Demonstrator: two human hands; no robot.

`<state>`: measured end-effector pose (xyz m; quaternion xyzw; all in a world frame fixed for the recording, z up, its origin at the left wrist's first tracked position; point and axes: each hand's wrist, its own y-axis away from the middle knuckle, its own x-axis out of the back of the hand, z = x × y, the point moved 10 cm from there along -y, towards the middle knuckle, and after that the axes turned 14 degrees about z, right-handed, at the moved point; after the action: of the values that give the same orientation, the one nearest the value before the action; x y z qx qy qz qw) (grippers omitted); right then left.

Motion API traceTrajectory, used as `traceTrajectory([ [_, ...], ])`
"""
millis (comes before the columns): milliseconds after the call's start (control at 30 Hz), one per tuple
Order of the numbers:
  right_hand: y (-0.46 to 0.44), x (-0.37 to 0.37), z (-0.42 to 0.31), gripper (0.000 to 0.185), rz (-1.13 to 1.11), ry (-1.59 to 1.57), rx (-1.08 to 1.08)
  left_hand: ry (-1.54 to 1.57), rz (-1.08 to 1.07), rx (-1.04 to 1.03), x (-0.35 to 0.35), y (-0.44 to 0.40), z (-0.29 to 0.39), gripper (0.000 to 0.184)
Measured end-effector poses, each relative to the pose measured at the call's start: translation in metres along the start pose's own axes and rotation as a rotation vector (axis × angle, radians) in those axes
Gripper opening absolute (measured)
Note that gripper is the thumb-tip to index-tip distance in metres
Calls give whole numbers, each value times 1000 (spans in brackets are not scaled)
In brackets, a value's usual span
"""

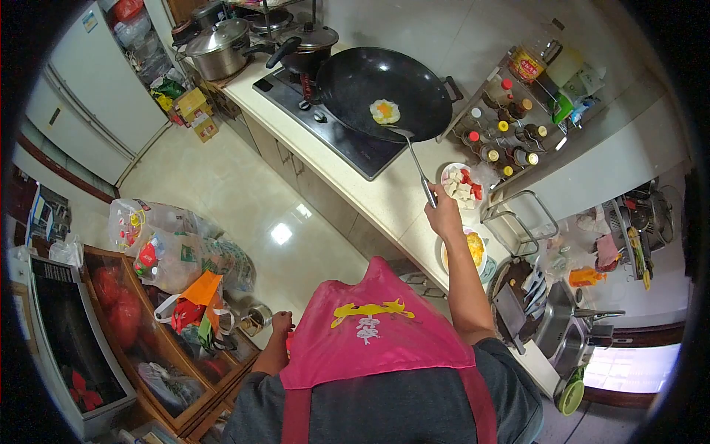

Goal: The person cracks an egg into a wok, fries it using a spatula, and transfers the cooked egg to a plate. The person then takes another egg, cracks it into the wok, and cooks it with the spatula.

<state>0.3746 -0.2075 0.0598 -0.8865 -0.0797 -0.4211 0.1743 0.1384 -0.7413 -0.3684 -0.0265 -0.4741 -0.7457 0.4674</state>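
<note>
My right hand (442, 212) is wrapped round the handle of a metal spatula (417, 159), whose blade rests at the near rim of a large black wok (355, 81). A fried egg (384, 112) with an orange yolk lies in the wok, just beyond the blade. Beside my right hand is a plate of white cubes and red pieces (460, 185). Under my right forearm, a plate of yellow food (475, 250) is partly covered. My left hand (282, 323) hangs low at my side, near the pink apron; its fingers are too small to make out.
A lidded pot (220, 50) and a black lidded pan (307, 46) stand left of the wok. Bottles (503, 129) fill a rack at the right. Beyond are a cleaver (510, 314) and the sink (556, 333). Plastic bags (174, 259) sit at the left.
</note>
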Motion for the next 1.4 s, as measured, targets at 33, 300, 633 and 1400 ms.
traceTrajectory([
  [33,0,0,0,45,-2,2,-3,13,1,3,0,1,1,28],
  [300,-2,-2,2,42,12,8,17,23,-23,-6,1,1,5,31],
  [633,-2,3,-10,44,44,110,52,21,2,-56,33,-17,1,28],
  [1400,-103,7,-35,50,-103,287,193,27,112,-37,47,-16,-7,25],
])
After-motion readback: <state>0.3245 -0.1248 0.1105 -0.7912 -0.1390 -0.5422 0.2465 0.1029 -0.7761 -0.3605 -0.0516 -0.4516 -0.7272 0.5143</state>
